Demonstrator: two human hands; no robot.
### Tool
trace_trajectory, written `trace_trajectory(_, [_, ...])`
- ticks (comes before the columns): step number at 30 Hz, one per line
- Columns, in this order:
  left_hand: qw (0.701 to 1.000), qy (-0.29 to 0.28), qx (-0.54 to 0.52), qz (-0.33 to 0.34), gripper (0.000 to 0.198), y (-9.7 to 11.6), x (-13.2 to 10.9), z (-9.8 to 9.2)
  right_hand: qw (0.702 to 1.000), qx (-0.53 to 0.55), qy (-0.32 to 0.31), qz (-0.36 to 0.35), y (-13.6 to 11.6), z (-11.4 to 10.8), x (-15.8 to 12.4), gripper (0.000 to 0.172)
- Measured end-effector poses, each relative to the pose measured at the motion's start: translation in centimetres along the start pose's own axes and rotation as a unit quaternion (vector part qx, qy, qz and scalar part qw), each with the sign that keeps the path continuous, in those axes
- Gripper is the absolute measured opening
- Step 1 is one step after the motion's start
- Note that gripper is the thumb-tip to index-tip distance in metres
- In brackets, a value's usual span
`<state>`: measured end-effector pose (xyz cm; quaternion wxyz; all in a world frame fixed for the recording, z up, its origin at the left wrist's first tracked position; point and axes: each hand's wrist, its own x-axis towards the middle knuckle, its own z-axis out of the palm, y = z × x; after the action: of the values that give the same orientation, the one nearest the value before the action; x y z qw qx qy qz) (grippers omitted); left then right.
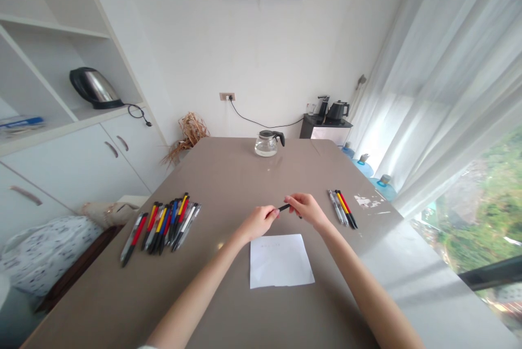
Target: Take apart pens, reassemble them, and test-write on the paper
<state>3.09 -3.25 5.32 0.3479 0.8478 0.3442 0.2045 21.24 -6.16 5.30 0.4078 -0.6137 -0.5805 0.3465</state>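
Between my two hands, just beyond a sheet of white paper point(281, 262), is a dark pen point(284, 207). My left hand point(263, 218) pinches its left end, and the fingers of my right hand point(305, 209) close round the other end. Faint marks show near the paper's top edge. To the left lies a spread of several pens point(163, 226) in red, yellow, blue, black and clear. A smaller group of pens point(342, 209), clear, yellow and red with black, lies to the right of my right hand.
A glass pot point(266, 145) with a black handle stands at the far side of the brown table point(228, 175). Peeled white patches point(367, 201) mark the right side. Beyond that edge are blue water jugs point(383, 187) and a curtain point(440, 93); cabinets point(73, 159) stand left.
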Motion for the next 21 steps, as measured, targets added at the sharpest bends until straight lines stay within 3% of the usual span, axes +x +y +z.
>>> trace_trajectory(14, [1.000,0.011,0.000,-0.016,0.043,-0.6,0.2,0.1,0.993,0.064,-0.011,-0.097,-0.1,0.1,-0.1,0.026])
trace_trajectory(18, [1.000,0.012,0.000,-0.012,0.043,-0.8,0.2,0.2,0.996,0.052,-0.003,-0.071,0.0,0.1,0.0,0.029])
trace_trajectory(21, [1.000,0.011,0.007,-0.009,0.042,-0.7,0.2,0.2,1.000,0.027,0.007,-0.009,0.2,0.1,0.2,0.035])
